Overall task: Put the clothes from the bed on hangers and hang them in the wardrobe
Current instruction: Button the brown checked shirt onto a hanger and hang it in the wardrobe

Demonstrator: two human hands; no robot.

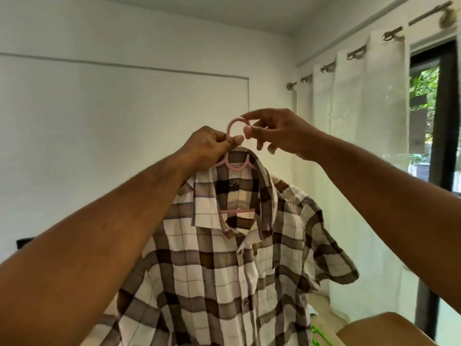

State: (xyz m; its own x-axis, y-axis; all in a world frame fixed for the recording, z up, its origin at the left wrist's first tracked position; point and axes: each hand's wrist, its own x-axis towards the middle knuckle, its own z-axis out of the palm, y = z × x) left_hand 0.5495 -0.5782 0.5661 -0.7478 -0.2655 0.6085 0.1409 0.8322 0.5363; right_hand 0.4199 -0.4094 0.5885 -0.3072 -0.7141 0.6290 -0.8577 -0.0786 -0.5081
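Two hands are raised in front of the camera, and both are at the top of one pink hanger (228, 128). A checked shirt (224, 270), white with brown and grey squares, hangs on this hanger. It is in the air and touches nothing else that I can see. Its collar is around the hanger's neck, the front is buttoned from below the collar, and one short sleeve stands out on the right side of the shirt. A pink bar of the hanger shows inside the open collar.

The left hand (212, 143) is just above the shirt's collar. Its fingers are curled round the hanger's neck and the thumb presses on the base of the hook. The right hand (277, 131) is above and to the right of the collar. It pinches the free end of the hook between forefinger and thumb, and the other fingers are loosely bent and hold nothing.

Behind the shirt is a white wall (99, 108). To the right of the shirt a white curtain (361, 108) hangs by rings from a metal rod (424, 15), with a dark window frame (446, 108) beyond it. Below the shirt's right side a green hanger (316, 337) lies beside a brown surface (384, 328); I cannot tell what this surface is.
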